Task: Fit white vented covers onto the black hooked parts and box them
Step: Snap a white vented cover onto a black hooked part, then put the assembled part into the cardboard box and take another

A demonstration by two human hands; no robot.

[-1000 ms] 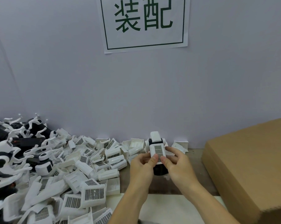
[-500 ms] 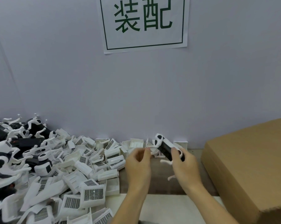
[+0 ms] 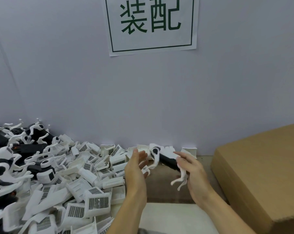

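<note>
My right hand (image 3: 193,171) grips a black hooked part (image 3: 167,160) with white hooks and a white cover on it, tilted with its round end up and to the left. White hooks dangle below my fingers. My left hand (image 3: 136,169) hovers just left of the part with straight fingers and holds nothing. A heap of loose white vented covers (image 3: 97,202) lies left of my hands. Farther left is a pile of black hooked parts (image 3: 33,147). The brown cardboard box (image 3: 261,174) stands at the right, its top flap seen from the side.
A grey wall with a paper sign (image 3: 152,24) rises straight behind the table. A few white covers (image 3: 189,150) lie against the wall behind my hands. A brown strip of table (image 3: 164,188) shows between the heap and the box.
Both hands were pressing a cover on the upright part. My left hand has let go and opened. My right hand has tilted the part and carried it slightly right.
</note>
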